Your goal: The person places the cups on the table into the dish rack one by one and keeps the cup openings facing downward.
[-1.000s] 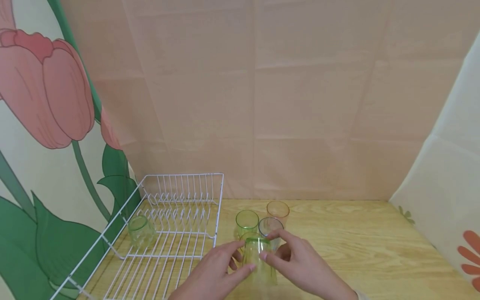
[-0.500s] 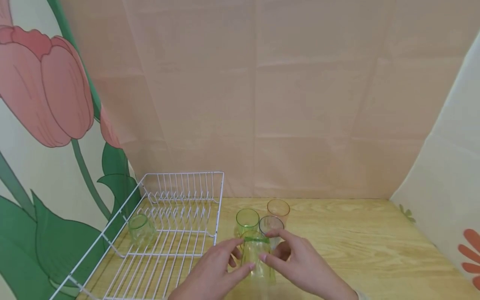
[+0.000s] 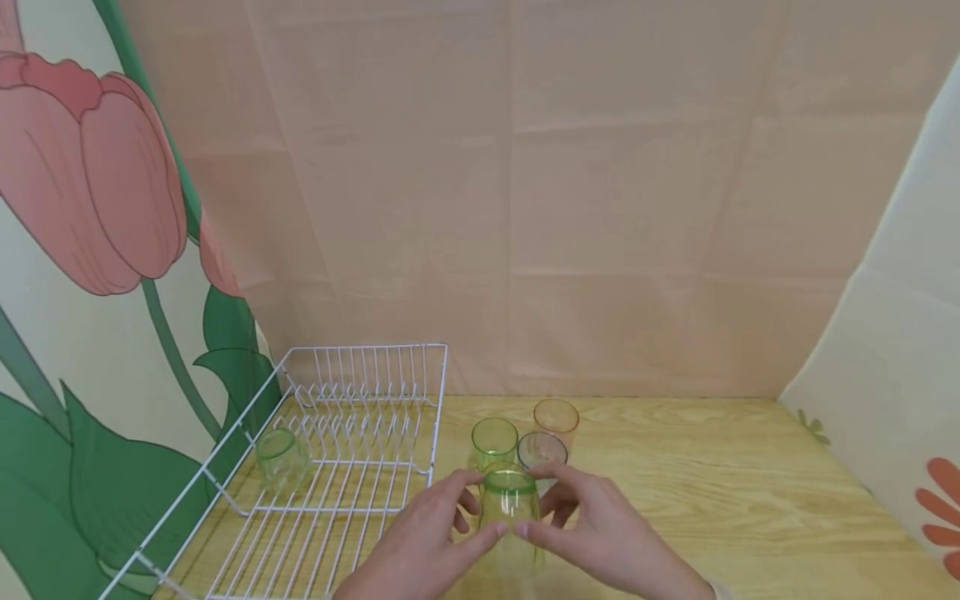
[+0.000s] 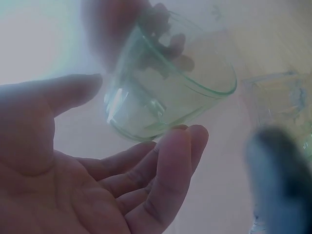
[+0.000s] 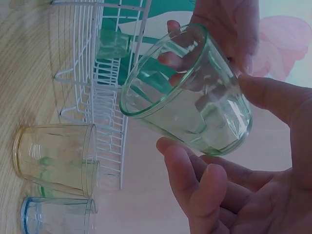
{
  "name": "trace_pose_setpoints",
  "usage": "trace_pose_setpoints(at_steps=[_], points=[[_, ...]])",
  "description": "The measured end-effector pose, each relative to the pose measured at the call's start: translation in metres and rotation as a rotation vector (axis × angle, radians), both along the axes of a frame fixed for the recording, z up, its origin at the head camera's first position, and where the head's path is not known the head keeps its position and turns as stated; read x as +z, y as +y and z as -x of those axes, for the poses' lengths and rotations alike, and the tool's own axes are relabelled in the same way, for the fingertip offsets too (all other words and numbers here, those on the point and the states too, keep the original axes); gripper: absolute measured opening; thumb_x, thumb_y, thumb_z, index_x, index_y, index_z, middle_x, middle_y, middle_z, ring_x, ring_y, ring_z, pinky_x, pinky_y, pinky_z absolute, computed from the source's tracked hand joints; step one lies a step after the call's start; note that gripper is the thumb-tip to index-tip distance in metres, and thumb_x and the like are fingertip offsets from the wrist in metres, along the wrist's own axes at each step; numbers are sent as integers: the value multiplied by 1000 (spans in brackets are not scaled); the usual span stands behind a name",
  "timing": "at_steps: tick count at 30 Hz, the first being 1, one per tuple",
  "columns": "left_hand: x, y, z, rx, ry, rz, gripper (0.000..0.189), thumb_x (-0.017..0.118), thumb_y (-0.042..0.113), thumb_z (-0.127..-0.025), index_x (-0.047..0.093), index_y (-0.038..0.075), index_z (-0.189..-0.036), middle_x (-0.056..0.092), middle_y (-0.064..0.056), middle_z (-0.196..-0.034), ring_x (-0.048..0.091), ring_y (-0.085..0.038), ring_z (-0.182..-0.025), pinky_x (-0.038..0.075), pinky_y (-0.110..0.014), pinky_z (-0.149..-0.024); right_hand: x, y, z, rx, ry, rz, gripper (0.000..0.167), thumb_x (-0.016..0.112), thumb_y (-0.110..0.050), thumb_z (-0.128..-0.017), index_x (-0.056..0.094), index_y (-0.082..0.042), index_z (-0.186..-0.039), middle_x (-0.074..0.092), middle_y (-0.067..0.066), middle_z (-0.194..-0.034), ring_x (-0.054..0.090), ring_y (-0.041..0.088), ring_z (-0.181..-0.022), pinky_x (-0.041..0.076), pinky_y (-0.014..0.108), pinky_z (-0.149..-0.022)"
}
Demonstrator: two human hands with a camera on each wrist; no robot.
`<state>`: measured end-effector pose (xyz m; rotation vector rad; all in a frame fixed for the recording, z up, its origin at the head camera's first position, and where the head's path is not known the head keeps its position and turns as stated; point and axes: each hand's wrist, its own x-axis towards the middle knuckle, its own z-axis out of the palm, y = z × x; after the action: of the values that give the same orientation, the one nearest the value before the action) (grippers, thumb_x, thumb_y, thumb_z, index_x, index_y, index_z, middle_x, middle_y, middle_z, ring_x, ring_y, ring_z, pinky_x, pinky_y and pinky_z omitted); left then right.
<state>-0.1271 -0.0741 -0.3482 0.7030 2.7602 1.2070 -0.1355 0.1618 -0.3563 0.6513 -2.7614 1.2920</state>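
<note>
A clear green glass tumbler [image 3: 511, 502] is held mouth down and tilted between both hands, above the table. My left hand [image 3: 429, 533] grips it from the left, with its fingertips at the base edge in the left wrist view. From the other side my right hand [image 3: 603, 529] pinches it, thumb [image 5: 263, 92] on the side near the base. The two thumb tips almost meet in front of the glass in the head view. Just behind it stand a green glass [image 3: 494, 437], a blue-rimmed glass [image 3: 542, 448] and an amber glass [image 5: 58, 158].
A white wire dish rack [image 3: 367, 512] stands on the left, with another green glass [image 3: 282, 463] at its left side. An orange-rimmed glass [image 3: 557, 415] is at the back of the cluster. The wood-patterned table [image 3: 712, 483] ends at a beige cloth backdrop [image 3: 600, 250].
The held tumbler has tilted so more of its base shows, and it has shifted slightly left. My right thumb has slid left and lower, toward the left thumb. The other glasses stay put.
</note>
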Motion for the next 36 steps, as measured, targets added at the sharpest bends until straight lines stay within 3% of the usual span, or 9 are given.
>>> trace_pose_setpoints(at_steps=[11,21,36], points=[[-1,-1,0,3,-14,4,60,62,56,-94,55,11,-134,61,9,-96,57,-7,-85,45,-27,-65,-3,1,-1,57,45,-2,55,80,-46,-83,60,-16,-126,69,-14,-85,59,1,-75,46,23,-59],[-1,-1,0,-13,0,-4,58,62,57,-94,56,13,-131,57,11,-92,56,-6,-84,44,-25,-65,-3,1,-2,44,86,-11,56,82,-46,-80,64,-14,-123,66,-16,-88,60,2,-79,47,23,-61],[7,-3,-5,-1,34,46,51,69,59,-86,59,24,-121,54,13,-91,52,-6,-83,42,-24,-63,-1,3,-3,135,152,-8,55,82,-46,-81,64,-22,-126,68,-18,-94,57,2,-80,46,21,-56]])
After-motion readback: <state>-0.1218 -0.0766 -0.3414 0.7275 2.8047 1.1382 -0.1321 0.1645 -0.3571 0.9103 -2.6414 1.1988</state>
